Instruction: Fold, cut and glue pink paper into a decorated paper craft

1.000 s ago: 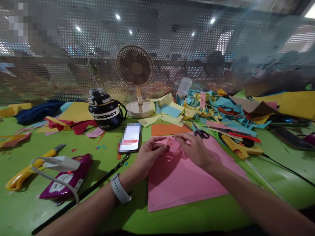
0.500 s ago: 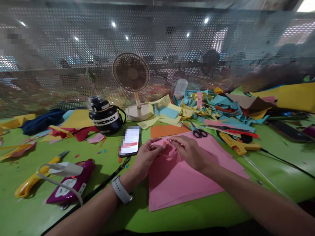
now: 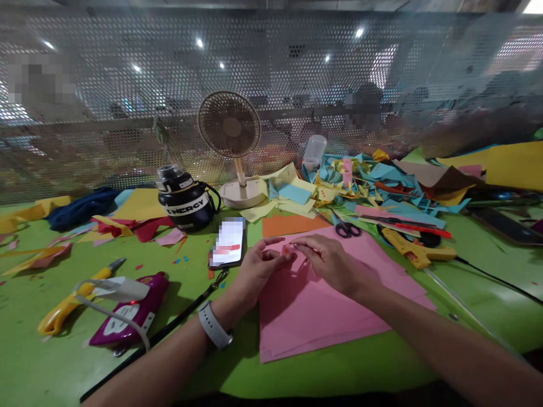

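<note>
Over a stack of pink paper sheets point(image 3: 322, 316), my left hand point(image 3: 262, 267) and my right hand point(image 3: 331, 264) meet. Between the left thumb and fingers is a small piece of pink paper point(image 3: 298, 263), partly hidden by the fingertips. My right thumb and forefinger pinch together at its upper edge; what exactly lies between them is too small to make out. An orange sheet point(image 3: 292, 225) lies just beyond the hands. Dark-handled scissors point(image 3: 348, 229) rest at the far edge of the pink stack.
A phone point(image 3: 228, 242) lies left of my hands, near a black bottle point(image 3: 186, 206) and a fan point(image 3: 231, 125). Paper scraps point(image 3: 365, 175) pile up behind. To the right is a yellow glue gun point(image 3: 418, 251); at left, yellow-handled pliers point(image 3: 72, 302) and a purple device point(image 3: 133, 316).
The whole view has shifted a little, so things appear slightly farther right. Both hands stay together at the pink piece, with only slight finger movement.
</note>
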### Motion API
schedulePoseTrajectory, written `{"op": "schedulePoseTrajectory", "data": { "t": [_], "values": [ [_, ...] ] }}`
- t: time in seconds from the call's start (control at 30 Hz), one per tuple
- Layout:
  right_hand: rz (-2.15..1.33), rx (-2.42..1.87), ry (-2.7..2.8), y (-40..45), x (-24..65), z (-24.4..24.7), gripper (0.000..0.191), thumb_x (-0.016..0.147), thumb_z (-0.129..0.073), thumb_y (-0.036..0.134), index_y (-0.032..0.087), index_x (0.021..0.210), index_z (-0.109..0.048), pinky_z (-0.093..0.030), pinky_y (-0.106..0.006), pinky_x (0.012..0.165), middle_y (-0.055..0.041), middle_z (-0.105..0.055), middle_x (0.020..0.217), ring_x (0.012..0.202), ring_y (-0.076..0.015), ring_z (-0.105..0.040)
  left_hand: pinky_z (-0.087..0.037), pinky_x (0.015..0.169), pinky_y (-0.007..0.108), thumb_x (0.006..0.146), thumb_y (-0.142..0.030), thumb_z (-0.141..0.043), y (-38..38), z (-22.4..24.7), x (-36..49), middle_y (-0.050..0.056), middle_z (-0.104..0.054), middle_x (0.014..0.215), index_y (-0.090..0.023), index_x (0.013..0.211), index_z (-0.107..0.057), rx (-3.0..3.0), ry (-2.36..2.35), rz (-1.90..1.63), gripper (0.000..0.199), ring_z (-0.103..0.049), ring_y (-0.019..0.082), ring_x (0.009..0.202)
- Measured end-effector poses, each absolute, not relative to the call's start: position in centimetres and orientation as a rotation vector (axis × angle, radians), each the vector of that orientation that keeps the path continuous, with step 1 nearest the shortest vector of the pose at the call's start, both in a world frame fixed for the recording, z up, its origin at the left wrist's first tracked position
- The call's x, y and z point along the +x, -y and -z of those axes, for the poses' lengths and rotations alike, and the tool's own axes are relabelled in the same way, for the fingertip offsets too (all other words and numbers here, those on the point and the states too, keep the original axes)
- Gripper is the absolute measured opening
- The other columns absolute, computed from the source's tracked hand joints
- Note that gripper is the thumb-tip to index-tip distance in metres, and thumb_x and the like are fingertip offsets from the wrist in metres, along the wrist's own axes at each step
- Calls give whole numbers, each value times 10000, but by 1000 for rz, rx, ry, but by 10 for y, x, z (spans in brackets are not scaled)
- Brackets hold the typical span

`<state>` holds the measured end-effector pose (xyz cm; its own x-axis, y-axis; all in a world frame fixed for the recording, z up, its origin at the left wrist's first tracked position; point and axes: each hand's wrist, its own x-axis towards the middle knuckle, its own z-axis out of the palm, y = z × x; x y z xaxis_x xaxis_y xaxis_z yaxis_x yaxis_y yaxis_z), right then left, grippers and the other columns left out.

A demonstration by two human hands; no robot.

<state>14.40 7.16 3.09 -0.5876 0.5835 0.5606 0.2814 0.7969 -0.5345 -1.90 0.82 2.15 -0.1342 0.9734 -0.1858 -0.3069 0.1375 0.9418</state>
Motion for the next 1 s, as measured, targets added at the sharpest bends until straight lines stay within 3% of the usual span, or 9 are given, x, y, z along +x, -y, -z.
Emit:
{"op": "schedulePoseTrajectory", "data": {
  "t": [0.23,0.43,0.63,0.73,0.83,1.0],
  "values": [
    [-626,-738,2125,-79,147,-28,192,904,-524,233,200,979,-698,-538,-287,740,-67,-738,946,842,-183,-688,-488,680,227,632,-350,-825,-11,-22,-23,22,-693,849,-184,1101,-590,719,-1103,-1356,549,-636,116,694],
    [-597,-736,2069,-84,148,-25,177,886,-541,224,202,947,-706,-531,-271,727,-63,-743,926,828,-179,-693,-483,675,217,657,-399,-792,-15,-17,-27,41,-713,792,-155,880,-652,693,-1168,-1547,358,-643,116,693],
    [-623,-733,2068,-86,149,-27,174,876,-540,218,196,909,-710,-533,-273,721,-47,-750,880,807,-184,-697,-486,624,261,712,-522,-697,-14,-19,-25,50,-685,642,-148,676,-621,685,-1257,-1498,383,-641,152,613],
    [-669,-754,2076,-87,148,-26,184,874,-536,230,189,914,-710,-531,-281,727,-61,-749,903,824,-188,-695,-478,612,251,698,-476,-732,-11,-22,-22,39,-697,684,-152,849,-634,760,-1231,-1406,371,-656,159,644],
    [-728,-758,2068,-86,147,-24,206,877,-516,236,181,917,-710,-526,-294,740,-72,-746,908,822,-189,-690,-465,626,214,596,-303,-844,-10,-23,-19,6,-703,710,-168,1076,-570,893,-1150,-1307,569,-652,128,653],
    [-963,-846,1892,-93,145,-26,143,826,-576,231,184,846,-710,-521,-304,756,-55,-749,845,810,-187,-687,-496,662,229,579,-287,-852,-11,-19,-22,8,-704,700,-142,1111,-536,879,-1110,-1272,636,-659,125,651]
  ]
}}
